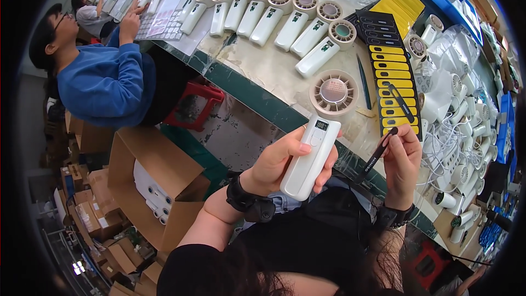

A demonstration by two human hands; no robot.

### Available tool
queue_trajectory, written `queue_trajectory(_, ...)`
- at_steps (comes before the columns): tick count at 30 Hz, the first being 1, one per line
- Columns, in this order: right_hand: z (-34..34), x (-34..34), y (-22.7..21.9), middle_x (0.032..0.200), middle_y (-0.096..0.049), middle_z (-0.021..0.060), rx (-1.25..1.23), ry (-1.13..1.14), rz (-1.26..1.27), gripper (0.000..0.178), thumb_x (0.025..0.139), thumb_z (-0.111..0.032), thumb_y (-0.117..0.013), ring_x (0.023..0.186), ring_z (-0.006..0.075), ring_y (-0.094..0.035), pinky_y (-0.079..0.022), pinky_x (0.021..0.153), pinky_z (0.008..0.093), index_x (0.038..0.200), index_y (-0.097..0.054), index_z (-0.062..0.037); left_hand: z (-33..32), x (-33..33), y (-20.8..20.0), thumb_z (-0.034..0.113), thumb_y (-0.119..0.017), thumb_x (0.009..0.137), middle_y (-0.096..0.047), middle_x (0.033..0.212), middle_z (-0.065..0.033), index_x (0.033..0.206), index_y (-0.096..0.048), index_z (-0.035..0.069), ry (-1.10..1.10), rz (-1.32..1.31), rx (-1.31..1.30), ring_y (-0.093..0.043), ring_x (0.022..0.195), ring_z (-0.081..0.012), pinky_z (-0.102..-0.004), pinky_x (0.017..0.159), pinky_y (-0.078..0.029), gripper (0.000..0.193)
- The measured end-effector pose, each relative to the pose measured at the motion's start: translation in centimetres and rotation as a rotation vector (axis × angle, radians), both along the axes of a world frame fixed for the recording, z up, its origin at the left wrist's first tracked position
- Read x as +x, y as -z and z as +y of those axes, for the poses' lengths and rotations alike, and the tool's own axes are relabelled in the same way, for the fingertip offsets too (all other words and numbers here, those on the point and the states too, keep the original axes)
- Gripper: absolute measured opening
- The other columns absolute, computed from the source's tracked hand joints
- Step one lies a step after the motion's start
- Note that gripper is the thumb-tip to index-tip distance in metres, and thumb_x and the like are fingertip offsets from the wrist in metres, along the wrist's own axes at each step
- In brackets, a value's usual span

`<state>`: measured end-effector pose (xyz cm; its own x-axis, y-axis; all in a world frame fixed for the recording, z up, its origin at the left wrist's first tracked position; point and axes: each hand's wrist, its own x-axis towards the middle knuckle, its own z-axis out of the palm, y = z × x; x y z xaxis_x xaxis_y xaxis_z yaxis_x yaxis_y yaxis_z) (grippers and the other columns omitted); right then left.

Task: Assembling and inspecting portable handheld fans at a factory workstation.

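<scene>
My left hand (276, 160) is closed round the white handle of a handheld fan (308, 167). The fan's round beige head points away from me, above the table edge, and a small dark display sits at the top of the handle. Between the thumb and fingers of my right hand (404, 156) is a narrow black strip (373, 160) with pale printing, which looks like a sticker. It hangs to the right of the fan, apart from it. Beyond that hand lies a yellow-and-black sticker sheet (390, 71), with another black strip (401, 103) loose on it.
Rows of similar white fans (267, 22) lie across the table. Dark tweezers (364, 81) rest left of the sheet. White fans and cables (457, 131) crowd the right side. An open cardboard box (159, 159) stands at left; a person in blue (104, 79) sits beyond.
</scene>
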<state>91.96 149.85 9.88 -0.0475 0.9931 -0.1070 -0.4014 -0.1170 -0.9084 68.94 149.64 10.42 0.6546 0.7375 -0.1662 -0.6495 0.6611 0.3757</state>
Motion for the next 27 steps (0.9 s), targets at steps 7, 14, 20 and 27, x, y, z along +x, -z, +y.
queue_trajectory(7, 0.4, 1.6, -0.8, 0.081, -0.057, 0.0044, -0.011, 0.047, -0.104, 0.010, 0.087, -0.001, -0.056, 0.067, 0.0087, -0.054, -0.044, 0.062, 0.0196, 0.094, -0.049, -0.0036, 0.2, -0.1, -0.1, 0.023, -0.054, 0.082, -0.053, 0.089, -0.0154, 0.128, -0.035, -0.002, 0.063, -0.121, -0.002, -0.059, 0.067, -0.0237, -0.0334, 0.058, -0.053, 0.055)
queue_trajectory(14, 4.5, 8.0, -2.6, 0.078, -0.057, -0.0008, 0.156, 0.049, -0.712, 0.010, 0.084, -0.003, -0.062, 0.070, 0.0055, -0.056, -0.045, 0.062, 0.0183, 0.087, -0.053, -0.0023, -0.1, 0.4, 0.6, 0.022, -0.053, 0.079, -0.052, 0.085, -0.0161, 0.126, -0.037, -0.005, -0.034, 0.123, 0.058, -0.058, 0.062, -0.0234, -0.0325, 0.054, -0.051, 0.056)
queue_trajectory(20, 10.0, 8.5, -3.0, 0.075, -0.057, -0.0015, 0.203, -0.129, -0.983, 0.011, 0.081, -0.006, -0.064, 0.068, 0.0041, -0.055, -0.045, 0.060, 0.0192, 0.086, -0.056, -0.0004, -0.4, 1.0, 1.8, 0.022, -0.052, 0.079, -0.053, 0.084, -0.0160, 0.124, -0.039, -0.005, -0.044, 0.201, 0.106, -0.058, 0.061, -0.0227, -0.0318, 0.053, -0.051, 0.054)
queue_trajectory(27, 17.1, 9.3, -2.3, 0.072, -0.058, -0.0008, 0.206, -0.364, -1.161, 0.012, 0.079, -0.008, -0.065, 0.065, 0.0054, -0.055, -0.047, 0.060, 0.0211, 0.083, -0.059, 0.0015, 0.1, 0.5, 2.7, 0.016, -0.051, 0.081, -0.053, 0.086, -0.0151, 0.118, -0.033, 0.004, 0.035, 0.200, 0.120, -0.059, 0.067, -0.0229, -0.0345, 0.058, -0.052, 0.043)
